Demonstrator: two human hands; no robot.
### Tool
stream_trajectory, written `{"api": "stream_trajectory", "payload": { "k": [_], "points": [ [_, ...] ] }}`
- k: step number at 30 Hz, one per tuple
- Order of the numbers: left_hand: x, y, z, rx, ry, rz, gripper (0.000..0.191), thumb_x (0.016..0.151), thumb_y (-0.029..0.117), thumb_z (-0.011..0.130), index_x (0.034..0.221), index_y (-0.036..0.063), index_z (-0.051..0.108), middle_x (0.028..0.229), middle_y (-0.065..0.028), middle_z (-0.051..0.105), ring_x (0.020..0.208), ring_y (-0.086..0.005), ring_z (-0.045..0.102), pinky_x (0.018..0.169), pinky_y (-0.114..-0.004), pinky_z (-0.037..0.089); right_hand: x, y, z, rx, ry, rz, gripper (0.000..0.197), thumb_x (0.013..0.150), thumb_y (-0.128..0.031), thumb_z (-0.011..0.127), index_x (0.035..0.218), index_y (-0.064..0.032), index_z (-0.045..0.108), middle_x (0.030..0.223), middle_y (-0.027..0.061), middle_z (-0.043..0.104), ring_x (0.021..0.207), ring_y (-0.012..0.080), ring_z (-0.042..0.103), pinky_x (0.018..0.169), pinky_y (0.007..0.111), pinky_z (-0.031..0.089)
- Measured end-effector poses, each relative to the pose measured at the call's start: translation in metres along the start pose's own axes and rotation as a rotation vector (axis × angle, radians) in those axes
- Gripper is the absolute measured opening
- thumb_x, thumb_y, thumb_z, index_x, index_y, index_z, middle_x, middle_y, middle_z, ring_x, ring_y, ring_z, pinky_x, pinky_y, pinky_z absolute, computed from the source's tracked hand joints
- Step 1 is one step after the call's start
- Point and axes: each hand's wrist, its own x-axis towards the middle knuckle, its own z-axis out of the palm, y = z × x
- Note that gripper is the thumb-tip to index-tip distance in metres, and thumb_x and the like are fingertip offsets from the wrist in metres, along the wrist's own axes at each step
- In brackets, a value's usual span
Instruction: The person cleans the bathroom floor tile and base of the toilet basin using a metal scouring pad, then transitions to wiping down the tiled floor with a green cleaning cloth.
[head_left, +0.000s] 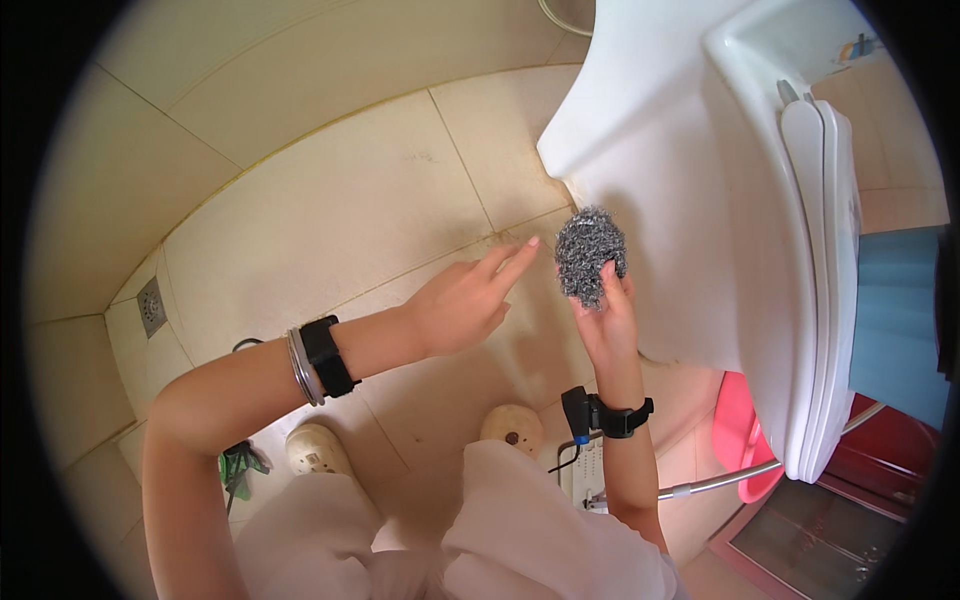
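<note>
My right hand (609, 330) grips a steel wool scourer (589, 251), with the thumb pressed on its near side. Just left of it, my left hand (465, 304) is held over the floor with its fingers extended and somewhat apart. Nothing is in the left hand, and a gap separates its fingertips from the scourer. Beside the scourer on the right rises the white ceramic toilet (675, 225), whose seat and lid (821, 300) show along its right edge. The scourer does not clearly touch the toilet.
Beige floor tiles (315, 217) carry a metal drain (151, 306) at left. A pink plastic basin (739, 427) and a metal tube (720, 480) are at lower right, near a dark red cabinet (885, 450). A green and black item (241, 469) lies by my feet.
</note>
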Motion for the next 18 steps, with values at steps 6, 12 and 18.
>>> {"api": "stream_trajectory", "payload": {
  "k": [6, 12, 18],
  "points": [
    [-0.027, -0.018, 0.007, 0.136, -0.151, -0.004, 0.035, 0.081, 0.009, 0.061, 0.114, 0.0005, 0.053, 0.116, -0.0178, 0.055, 0.095, -0.0342, 0.059, 0.083, -0.042, 0.049, -0.004, 0.006, -0.008, 0.049, 0.02, 0.029, 0.039, 0.093, -0.009, 0.055, 0.129, 0.0033, 0.043, 0.118, 0.0115, 0.057, 0.105, 0.0205, 0.058, 0.091, 0.037, 0.048],
    [-0.062, -0.024, -0.052, 0.273, -0.296, -0.15, 0.02, 0.082, 0.009, 0.059, 0.1, 0.0015, 0.06, 0.108, -0.0134, 0.059, 0.094, -0.032, 0.059, 0.082, -0.041, 0.049, -0.003, -0.009, 0.002, -0.016, 0.046, -0.026, 0.039, 0.088, -0.002, 0.059, 0.124, 0.0037, 0.046, 0.111, 0.0096, 0.06, 0.099, 0.0174, 0.06, 0.085, 0.032, 0.05],
    [-0.056, -0.011, -0.069, 0.299, -0.246, -0.349, 0.02, 0.083, 0.011, 0.053, 0.102, 0.0063, 0.058, 0.102, -0.0119, 0.058, 0.091, -0.0319, 0.059, 0.077, -0.043, 0.049, -0.001, -0.008, 0.004, -0.036, 0.062, -0.006, 0.041, 0.086, -0.002, 0.064, 0.122, 0.0046, 0.047, 0.106, 0.0086, 0.06, 0.095, 0.0142, 0.06, 0.082, 0.029, 0.049]
  ]
}}
